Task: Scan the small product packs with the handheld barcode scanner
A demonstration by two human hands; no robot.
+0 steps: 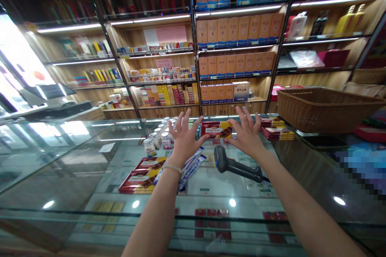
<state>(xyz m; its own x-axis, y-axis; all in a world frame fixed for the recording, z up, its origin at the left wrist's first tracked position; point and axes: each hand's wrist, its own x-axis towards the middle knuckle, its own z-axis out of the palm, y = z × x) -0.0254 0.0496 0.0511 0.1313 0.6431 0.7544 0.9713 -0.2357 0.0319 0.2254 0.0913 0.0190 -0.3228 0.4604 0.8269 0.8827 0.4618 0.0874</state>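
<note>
Between my two hands a red and yellow chocolate packet (216,130) faces me above the glass counter (208,198). My left hand (184,138) has its thumb at the packet's left end, with the other fingers spread upward. At the right end my right hand (247,136) touches the packet with thumb and index finger, its other fingers raised. A black barcode scanner (238,167) lies below my right hand. Near my left wrist are blue and white wrapped sticks (192,165), more red and yellow packets (141,176) and several small white-capped jars (150,147).
A wicker basket (328,110) stands at the right, beside a stack of red and yellow packets (276,128). Shelves (235,47) of boxes line the wall behind the counter. Dark equipment (64,108) sits at the far left.
</note>
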